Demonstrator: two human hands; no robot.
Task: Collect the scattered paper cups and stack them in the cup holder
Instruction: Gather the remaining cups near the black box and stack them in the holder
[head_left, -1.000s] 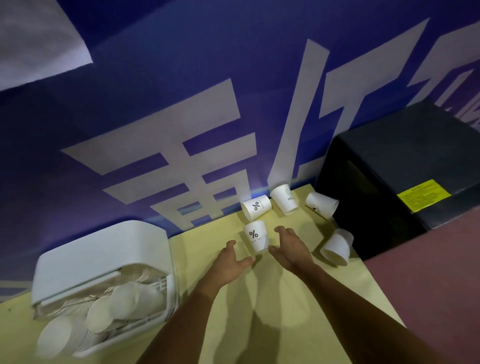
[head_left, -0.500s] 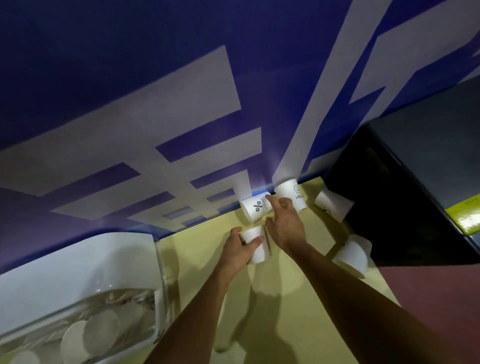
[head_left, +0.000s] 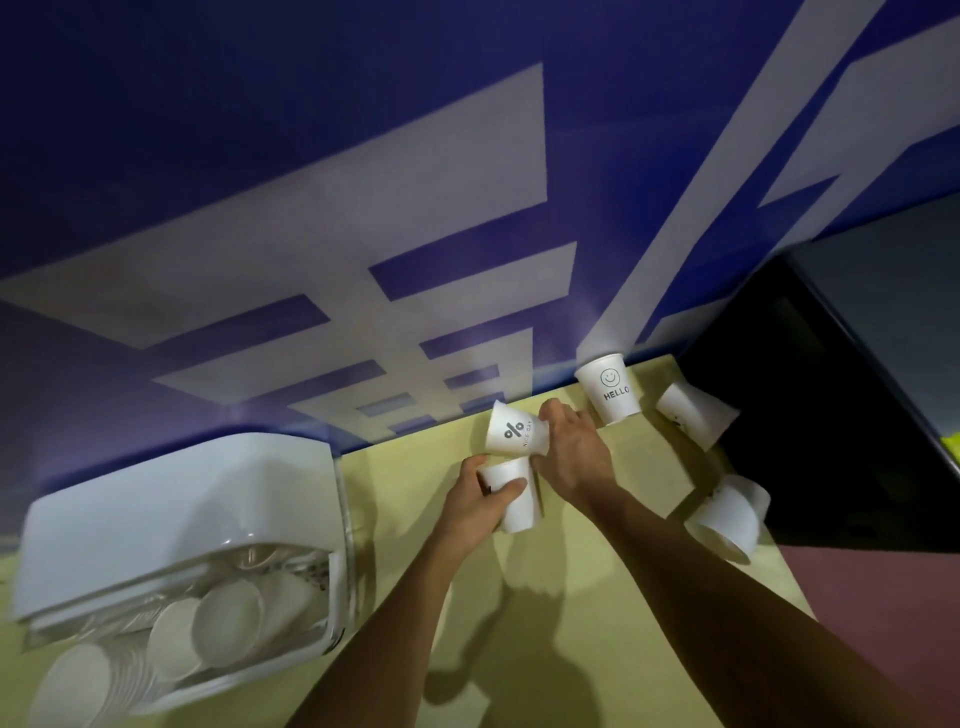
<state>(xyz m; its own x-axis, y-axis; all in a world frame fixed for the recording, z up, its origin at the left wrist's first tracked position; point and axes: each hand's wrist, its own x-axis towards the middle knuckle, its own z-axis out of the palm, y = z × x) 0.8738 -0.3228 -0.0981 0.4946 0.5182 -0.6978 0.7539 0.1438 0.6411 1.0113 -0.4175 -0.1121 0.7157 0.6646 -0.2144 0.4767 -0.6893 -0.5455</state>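
Head view, my log: plain cup (head_left: 514, 506), left hand (head_left: 475, 514) fingers curled round it. Percent-mark cup (head_left: 511, 434) touches its top, pinched by right hand (head_left: 574, 460) fingers, I judge to nest the pair. HELLO cup (head_left: 610, 389) stands upright behind; far tipped cup (head_left: 693, 421) and near tipped cup (head_left: 727, 519) lie to the right. Cup holder (head_left: 171, 519) sits far left on the counter (head_left: 405, 493).

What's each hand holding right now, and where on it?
Left hand grips the nearer cup round its side wall. Right hand holds the percent cup by one end, fingers curled over it.
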